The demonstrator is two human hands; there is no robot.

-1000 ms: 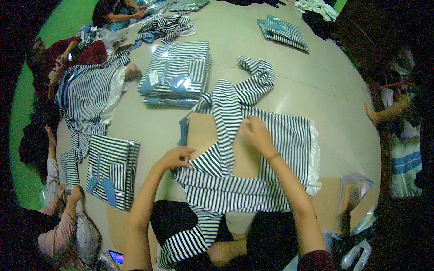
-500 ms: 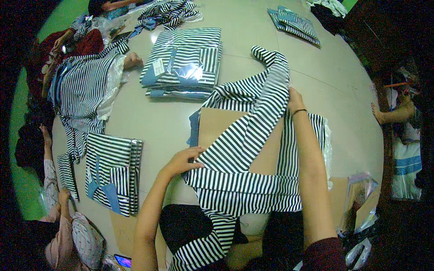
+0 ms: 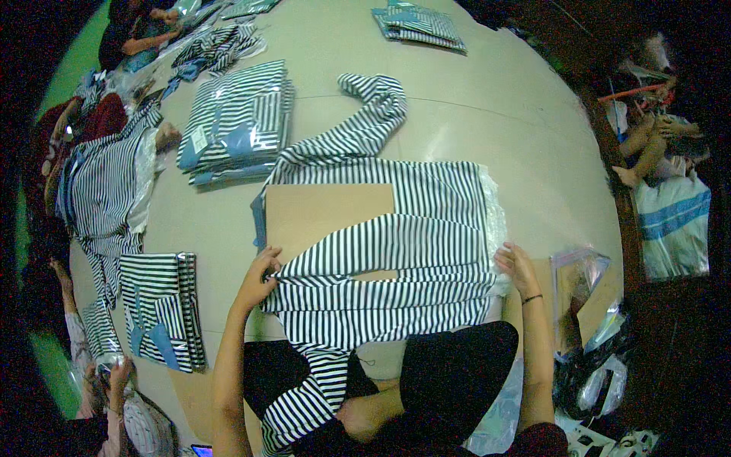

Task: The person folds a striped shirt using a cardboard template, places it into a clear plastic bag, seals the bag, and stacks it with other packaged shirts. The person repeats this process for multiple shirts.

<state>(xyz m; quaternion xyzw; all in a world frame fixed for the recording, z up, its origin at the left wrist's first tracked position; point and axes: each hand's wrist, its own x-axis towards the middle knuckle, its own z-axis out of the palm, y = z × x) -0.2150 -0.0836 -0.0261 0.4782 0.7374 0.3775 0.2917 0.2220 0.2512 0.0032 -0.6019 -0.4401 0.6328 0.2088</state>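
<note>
- Fingers of left hand (image 3: 257, 280) curl at the striped shirt (image 3: 381, 244)'s left edge, those of right hand (image 3: 523, 273) at its lacy right hem (image 3: 493, 209); gripping or not, I cannot tell.
- Shirt lies between them, partly folded over tan cardboard (image 3: 320, 215).
- Cloth looks light, floppy; best held by edges.
- Bagged shirts (image 3: 236, 114), far left.

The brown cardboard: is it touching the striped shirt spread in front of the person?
Touching. The head view shows the striped shirt lying across the brown cardboard, its slanting edge covering part of the board.
</note>
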